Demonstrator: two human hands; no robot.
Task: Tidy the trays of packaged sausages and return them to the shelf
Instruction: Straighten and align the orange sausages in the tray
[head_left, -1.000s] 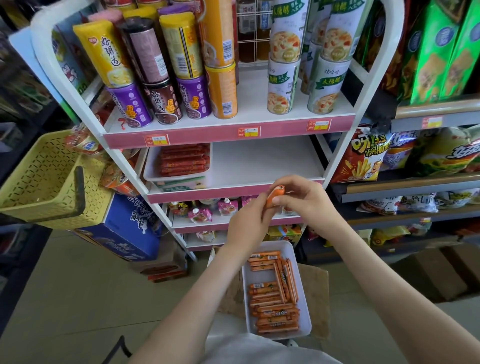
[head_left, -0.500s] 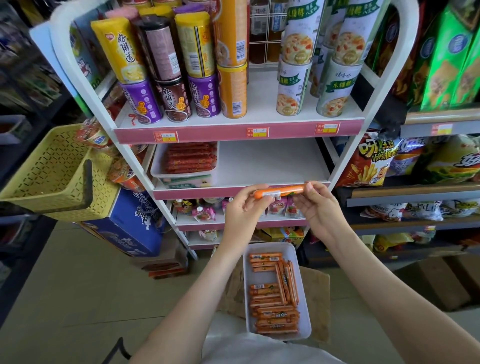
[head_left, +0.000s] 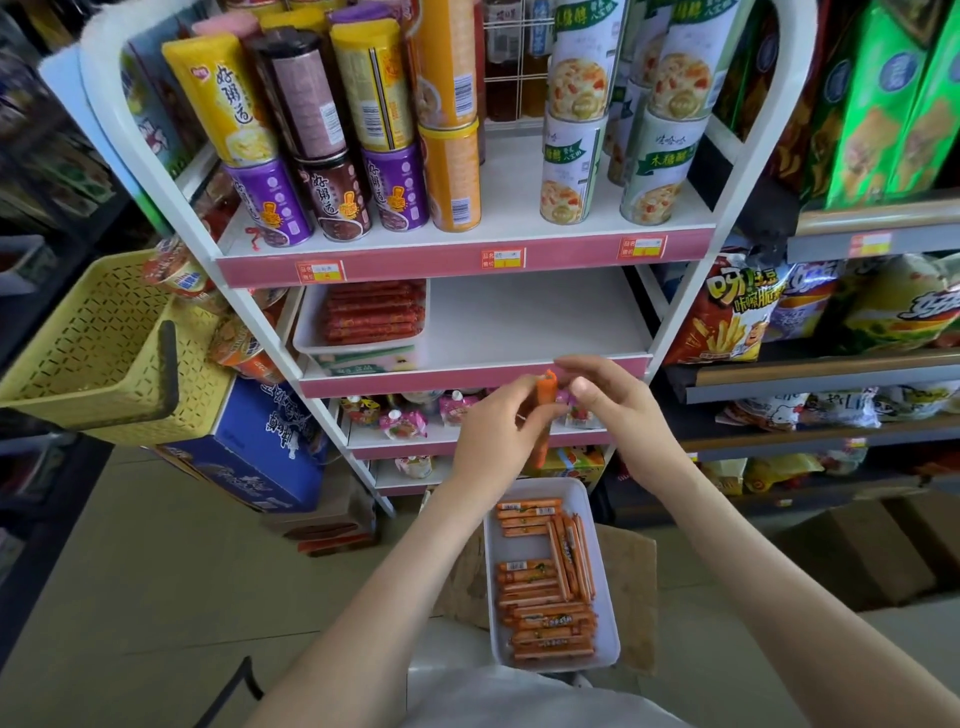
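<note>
While my left hand (head_left: 498, 431) and right hand (head_left: 618, 400) are pinching one upright sausage (head_left: 546, 392), I'm aiming to lay it in the tray (head_left: 519, 548).

glossy plastic sausage wrappers (head_left: 545, 623), white plastic tray (head_left: 605, 644)

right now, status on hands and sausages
Left hand grips sausage upright, right hand at its tip, grip unclear. Tray below, rows unsorted. Nothing blocks the shelf.

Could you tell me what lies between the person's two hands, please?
One orange plastic-wrapped sausage stick, roughly upright: the left hand grips it, the right hand touches its top end. The head view shows this.
</note>
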